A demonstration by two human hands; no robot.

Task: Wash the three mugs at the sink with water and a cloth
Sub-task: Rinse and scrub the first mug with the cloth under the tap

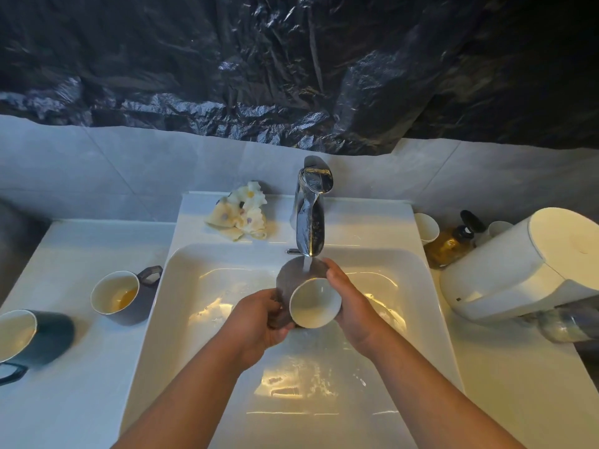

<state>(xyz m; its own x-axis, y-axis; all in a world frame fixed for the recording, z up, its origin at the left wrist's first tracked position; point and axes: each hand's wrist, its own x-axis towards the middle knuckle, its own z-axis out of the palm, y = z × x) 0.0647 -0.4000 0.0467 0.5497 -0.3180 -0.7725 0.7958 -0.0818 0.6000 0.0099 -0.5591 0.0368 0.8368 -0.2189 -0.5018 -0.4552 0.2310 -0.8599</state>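
While under tap [309, 222], mug [315, 303] (white inside); left hand [259, 319], right hand [351, 306] round it

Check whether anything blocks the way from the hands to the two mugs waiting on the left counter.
Nothing visible does. The left hand and right hand hold the grey mug under the tap; the mug with brown liquid and the dark mug sit left of the sink, only countertop between.

Home bathroom, seen from where I stand. A white ceramic washbasin [181, 270] is set into a white surface [81, 367], with a chrome single-lever tap [309, 218] running at its back edge. Grey wall tiles [97, 163] rise behind; an amber pump bottle [449, 246] stands to my right. Black plastic sheeting [259, 76] covers the wall above.
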